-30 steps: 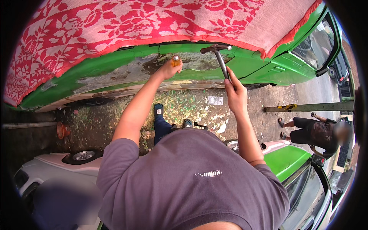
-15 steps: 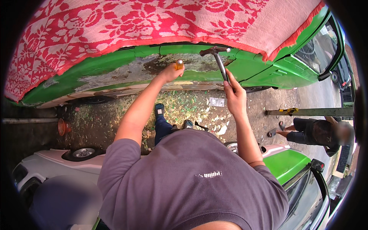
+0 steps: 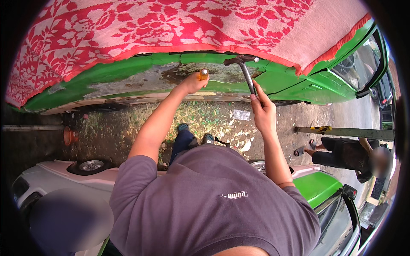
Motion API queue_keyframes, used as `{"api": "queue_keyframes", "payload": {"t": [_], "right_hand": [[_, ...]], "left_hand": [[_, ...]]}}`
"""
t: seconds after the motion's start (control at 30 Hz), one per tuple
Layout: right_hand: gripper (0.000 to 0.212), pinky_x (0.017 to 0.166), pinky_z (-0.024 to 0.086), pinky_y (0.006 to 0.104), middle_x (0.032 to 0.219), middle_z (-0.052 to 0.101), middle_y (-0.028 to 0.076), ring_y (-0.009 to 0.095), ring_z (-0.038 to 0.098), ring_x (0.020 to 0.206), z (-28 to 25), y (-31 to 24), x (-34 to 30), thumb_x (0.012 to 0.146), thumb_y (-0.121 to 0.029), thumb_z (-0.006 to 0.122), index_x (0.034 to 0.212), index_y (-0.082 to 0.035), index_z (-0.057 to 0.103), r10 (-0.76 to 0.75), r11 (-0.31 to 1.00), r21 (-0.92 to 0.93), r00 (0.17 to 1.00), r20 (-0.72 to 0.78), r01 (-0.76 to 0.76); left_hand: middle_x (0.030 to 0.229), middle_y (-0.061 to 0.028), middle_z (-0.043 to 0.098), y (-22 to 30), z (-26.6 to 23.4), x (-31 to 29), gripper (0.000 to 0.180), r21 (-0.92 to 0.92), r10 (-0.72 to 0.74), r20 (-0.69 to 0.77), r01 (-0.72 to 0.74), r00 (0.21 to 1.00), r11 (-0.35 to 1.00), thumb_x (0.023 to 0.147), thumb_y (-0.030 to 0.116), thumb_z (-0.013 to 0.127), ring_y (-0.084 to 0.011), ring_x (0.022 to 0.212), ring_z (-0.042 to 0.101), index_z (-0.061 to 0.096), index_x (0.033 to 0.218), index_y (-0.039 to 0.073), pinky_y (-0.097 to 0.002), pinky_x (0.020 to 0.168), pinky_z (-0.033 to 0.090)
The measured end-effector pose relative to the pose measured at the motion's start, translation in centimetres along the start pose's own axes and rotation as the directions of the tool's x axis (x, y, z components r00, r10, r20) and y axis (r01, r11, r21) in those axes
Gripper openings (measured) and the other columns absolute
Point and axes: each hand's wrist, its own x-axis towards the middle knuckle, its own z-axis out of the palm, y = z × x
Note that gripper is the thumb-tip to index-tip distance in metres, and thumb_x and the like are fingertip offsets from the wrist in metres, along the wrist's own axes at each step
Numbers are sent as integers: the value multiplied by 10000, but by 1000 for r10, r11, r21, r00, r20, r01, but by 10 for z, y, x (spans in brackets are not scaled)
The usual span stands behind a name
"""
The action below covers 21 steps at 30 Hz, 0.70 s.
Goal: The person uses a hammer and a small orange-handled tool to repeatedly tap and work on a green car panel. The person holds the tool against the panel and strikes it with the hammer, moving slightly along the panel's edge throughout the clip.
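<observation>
A person's left hand [image 3: 193, 83] clutches one orange-handled tool [image 3: 203, 75] and the right hand [image 3: 265, 113] grips one hammer [image 3: 247, 77], both before one scraped green car [image 3: 132, 81] draped with one patterned cloth [image 3: 158, 30].

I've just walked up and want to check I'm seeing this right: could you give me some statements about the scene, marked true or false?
1. The right hand holds a hammer. True.
2. The left hand is empty. False: the left hand grips an orange-handled tool.
3. A red and pink patterned cloth covers part of the green car. True.
4. The hammer's head rests on the orange-handled tool. False: they are apart.
5. An orange container is at the picture's right. False: the orange container is at the left.
</observation>
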Motion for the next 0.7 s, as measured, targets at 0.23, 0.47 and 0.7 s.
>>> {"api": "queue_keyframes", "payload": {"t": [0.23,0.47,0.7], "right_hand": [[428,718,425,212,937,626,-7,48,457,775,15,2,12,966,-85,583,1391,-106,543,-51,999,-7,999,-19,50],[439,600,363,191,843,562,-58,23,402,677,26,-9,7,958,-73,584,1394,-109,545,85,996,31,996,-32,-84],[432,543,317,192,721,442,-82,21,368,616,31,-10,2,959,-78,583,1388,-119,558,168,982,99,984,-55,-162]], "left_hand": [[710,-83,559,28,-1,-6,134,150,31,12,-32,999,988,851,160,550,-198,677,534,488,868,43,-366,672,445],[687,-187,583,35,19,-12,178,269,247,-76,-219,966,938,834,179,618,-407,688,594,531,862,26,-442,601,448],[672,-173,572,33,10,-20,193,226,204,-43,-189,978,956,819,190,630,-364,645,577,528,819,27,-425,601,449]]}}
